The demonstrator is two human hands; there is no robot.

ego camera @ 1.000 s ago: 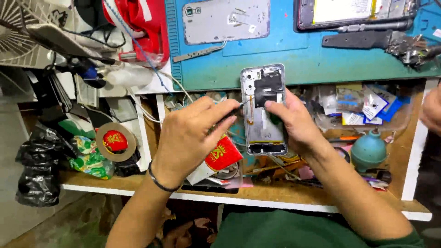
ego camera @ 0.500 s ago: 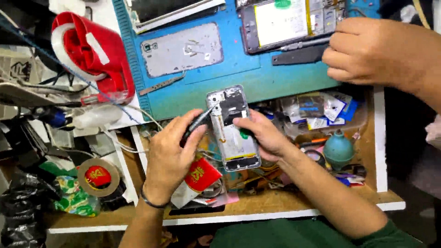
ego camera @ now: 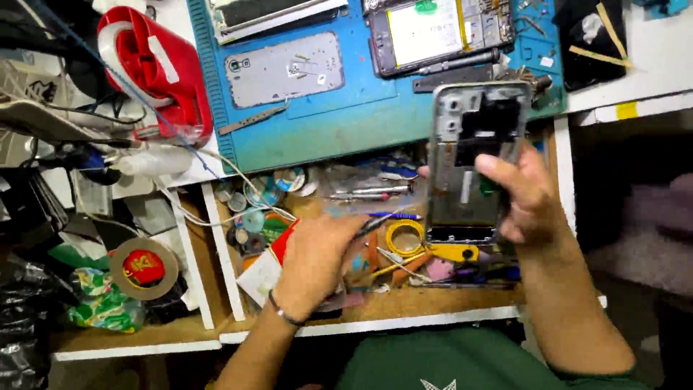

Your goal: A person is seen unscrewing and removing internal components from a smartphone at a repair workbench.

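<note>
Work mat: one blue mat [ego camera: 346, 123] far centre on the bench, largest item.
Tape dispenser: one, red [ego camera: 155, 68], far left, just beside the mat's left edge.
Phones/parts on mat: one grey back cover [ego camera: 283, 70] lying flat; one opened phone [ego camera: 440, 32] with pale battery showing, far right of the cover; one screen panel [ego camera: 271, 14] at the far edge.
Held phone: one opened phone frame [ego camera: 473, 155], upright-ish, raised above the tray, right of centre, overlapping the mat's near edge.
Right hand [ego camera: 530, 195]: fingers wrapped round the frame's right side, thumb [ego camera: 498, 167] pressed on its face; frame sits left of the palm.
Left hand [ego camera: 317, 256]: near centre over the tray, fingers pinching a thin dark tool [ego camera: 375, 225], tip blurred, pointing toward the frame's lower left, apart from it.
Tray: one wooden parts tray [ego camera: 404, 303] full of small tools.
Tape rolls: one brown roll [ego camera: 144, 269] near left; one yellow roll [ego camera: 406, 238] under the frame.
</note>
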